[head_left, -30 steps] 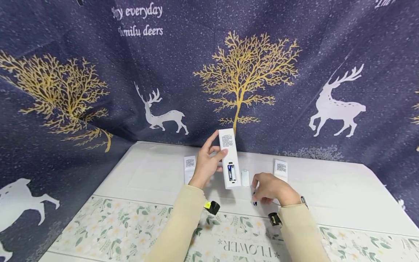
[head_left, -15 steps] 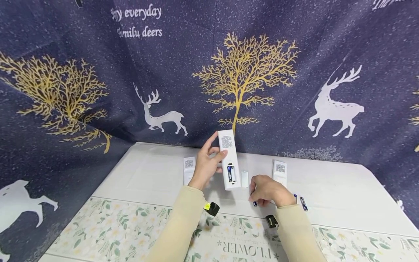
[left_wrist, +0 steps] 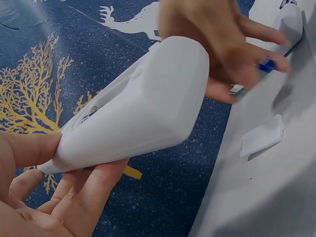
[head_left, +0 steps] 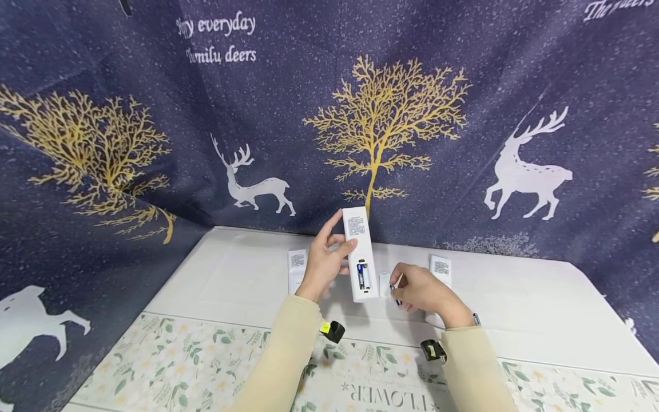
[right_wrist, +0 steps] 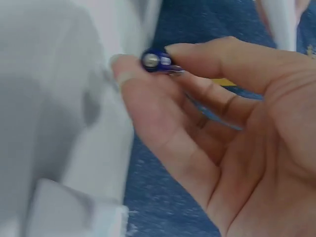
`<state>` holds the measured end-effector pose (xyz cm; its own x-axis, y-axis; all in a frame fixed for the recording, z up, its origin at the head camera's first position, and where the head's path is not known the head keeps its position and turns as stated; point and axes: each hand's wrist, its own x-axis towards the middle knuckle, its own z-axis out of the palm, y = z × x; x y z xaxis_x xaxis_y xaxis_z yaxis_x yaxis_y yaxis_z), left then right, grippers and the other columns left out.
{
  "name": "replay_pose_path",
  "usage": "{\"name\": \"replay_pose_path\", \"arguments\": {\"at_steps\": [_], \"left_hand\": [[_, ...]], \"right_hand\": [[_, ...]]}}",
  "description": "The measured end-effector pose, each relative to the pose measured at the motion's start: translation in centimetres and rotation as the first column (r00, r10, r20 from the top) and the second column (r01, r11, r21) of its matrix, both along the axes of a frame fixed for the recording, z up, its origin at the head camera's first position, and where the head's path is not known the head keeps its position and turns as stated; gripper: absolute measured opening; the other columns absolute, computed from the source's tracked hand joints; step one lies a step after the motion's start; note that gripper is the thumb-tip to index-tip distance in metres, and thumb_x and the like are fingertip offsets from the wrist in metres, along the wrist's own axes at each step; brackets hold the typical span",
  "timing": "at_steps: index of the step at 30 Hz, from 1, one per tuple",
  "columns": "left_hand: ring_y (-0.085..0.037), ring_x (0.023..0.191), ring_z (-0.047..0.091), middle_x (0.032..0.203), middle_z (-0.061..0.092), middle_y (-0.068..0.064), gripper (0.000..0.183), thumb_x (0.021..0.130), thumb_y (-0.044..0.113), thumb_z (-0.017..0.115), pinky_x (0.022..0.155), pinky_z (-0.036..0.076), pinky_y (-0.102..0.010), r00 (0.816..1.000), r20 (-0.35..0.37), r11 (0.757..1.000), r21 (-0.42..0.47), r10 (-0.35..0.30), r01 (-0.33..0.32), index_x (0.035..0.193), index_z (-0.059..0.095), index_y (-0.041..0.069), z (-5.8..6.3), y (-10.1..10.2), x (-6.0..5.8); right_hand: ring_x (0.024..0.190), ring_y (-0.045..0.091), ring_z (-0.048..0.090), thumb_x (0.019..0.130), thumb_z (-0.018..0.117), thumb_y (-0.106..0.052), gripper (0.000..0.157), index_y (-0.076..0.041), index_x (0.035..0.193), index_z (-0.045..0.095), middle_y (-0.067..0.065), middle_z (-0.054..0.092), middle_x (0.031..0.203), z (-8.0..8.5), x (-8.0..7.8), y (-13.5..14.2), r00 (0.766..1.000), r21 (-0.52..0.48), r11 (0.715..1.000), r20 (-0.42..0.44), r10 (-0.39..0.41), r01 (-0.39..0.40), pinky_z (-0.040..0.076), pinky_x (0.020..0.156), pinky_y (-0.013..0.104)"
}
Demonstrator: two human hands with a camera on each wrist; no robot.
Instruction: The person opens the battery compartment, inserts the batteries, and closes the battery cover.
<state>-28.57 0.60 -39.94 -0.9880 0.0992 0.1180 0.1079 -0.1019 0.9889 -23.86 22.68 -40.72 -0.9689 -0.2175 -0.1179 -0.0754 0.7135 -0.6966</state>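
My left hand [head_left: 324, 263] grips a white remote control [head_left: 360, 246] by its side, thumb across its back. The remote is raised and tilted, its back towards the head camera. In its uncovered battery compartment one blue battery [head_left: 361, 277] lies in the left slot; the slot beside it shows bare. Just to the right, my right hand [head_left: 424, 292] pinches another blue battery [right_wrist: 157, 60] between thumb and fingers, apart from the remote. In the left wrist view the right hand is blurred behind the remote's end. A white battery cover [left_wrist: 264, 136] lies on the table.
Two more white remotes lie on the table, a left remote [head_left: 297, 264] behind my left hand and a right remote [head_left: 441, 266] behind my right. By the right cuff a loose battery [head_left: 476, 319] partly shows. A dark printed cloth [head_left: 432, 206] hangs behind the table.
My right hand has picked up the battery from the table and moved up and slightly left towards the remote. The left hand and its remote have stayed almost still.
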Motion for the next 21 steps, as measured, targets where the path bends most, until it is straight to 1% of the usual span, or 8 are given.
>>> {"name": "replay_pose_path", "arguments": {"at_steps": [4, 6, 10, 14, 19, 21], "left_hand": [[-0.025, 0.077, 0.074, 0.113, 0.07, -0.01, 0.075, 0.101, 0.007, 0.073, 0.058, 0.063, -0.035, 1.0, -0.009, 1.0, 0.004, 0.003, -0.003, 0.163, 0.044, 0.039, 0.1, -0.1, 0.0], [-0.025, 0.079, 0.074, 0.113, 0.07, -0.01, 0.075, 0.101, 0.008, 0.073, 0.058, 0.063, -0.035, 1.0, -0.014, 1.0, 0.007, 0.009, -0.009, 0.162, 0.044, 0.041, 0.1, -0.1, 0.1], [-0.027, 0.081, 0.074, 0.113, 0.071, -0.01, 0.074, 0.102, 0.009, 0.073, 0.058, 0.063, -0.035, 1.0, -0.017, 1.0, 0.007, 0.014, -0.014, 0.161, 0.045, 0.043, 0.2, -0.2, 0.1], [-0.024, 0.081, 0.074, 0.114, 0.071, -0.009, 0.074, 0.102, 0.01, 0.073, 0.06, 0.064, -0.036, 1.0, -0.017, 1.0, -0.001, 0.011, -0.011, 0.162, 0.045, 0.042, 0.2, -0.2, 0.2], [-0.022, 0.083, 0.074, 0.114, 0.072, -0.01, 0.074, 0.102, 0.009, 0.073, 0.06, 0.064, -0.038, 1.0, -0.02, 1.0, -0.002, 0.01, -0.01, 0.163, 0.044, 0.037, 0.2, -0.1, 0.2], [-0.022, 0.083, 0.074, 0.114, 0.072, -0.01, 0.074, 0.102, 0.009, 0.073, 0.06, 0.064, -0.039, 1.0, -0.021, 1.0, 0.002, 0.009, -0.009, 0.163, 0.044, 0.038, 0.3, -0.1, 0.2]], "right_hand": [[0.067, 0.023, 0.072, 0.097, 0.068, 0.002, 0.017, 0.002, 0.113, 0.063, 0.011, 0.063, 0.087, 1.7, 0.3, 0.2, 0.996, -0.045, 0.999, -0.09, -0.014, 0.01, 0.064, 0.06, 0.04], [0.069, 0.023, 0.073, 0.099, 0.068, 0.0, 0.019, 0.003, 0.117, 0.063, 0.011, 0.064, 0.09, 2.5, 0.5, 0.2, 0.992, -0.085, 0.996, -0.127, -0.015, 0.005, 0.064, 0.061, 0.04], [0.073, 0.021, 0.074, 0.101, 0.069, -0.003, 0.021, 0.003, 0.121, 0.063, 0.012, 0.065, 0.096, 3.6, 0.9, -0.2, 0.984, -0.165, 0.986, -0.175, -0.011, -0.018, 0.064, 0.062, 0.036], [0.074, 0.021, 0.074, 0.101, 0.07, -0.001, 0.024, 0.004, 0.122, 0.061, 0.013, 0.065, 0.097, 4.0, 1.3, -0.8, 0.98, -0.22, 0.974, -0.199, 0.015, -0.059, 0.064, 0.062, 0.035], [0.073, 0.022, 0.074, 0.099, 0.072, 0.004, 0.022, 0.004, 0.117, 0.059, 0.012, 0.066, 0.095, 4.1, 1.6, -1.6, 0.969, -0.24, 0.963, -0.239, 0.067, -0.125, 0.064, 0.061, 0.033], [0.073, 0.022, 0.074, 0.098, 0.072, 0.004, 0.02, 0.003, 0.113, 0.059, 0.012, 0.066, 0.094, 4.1, 1.7, -1.9, 0.964, -0.244, 0.959, -0.254, 0.083, -0.146, 0.064, 0.061, 0.033]]}}
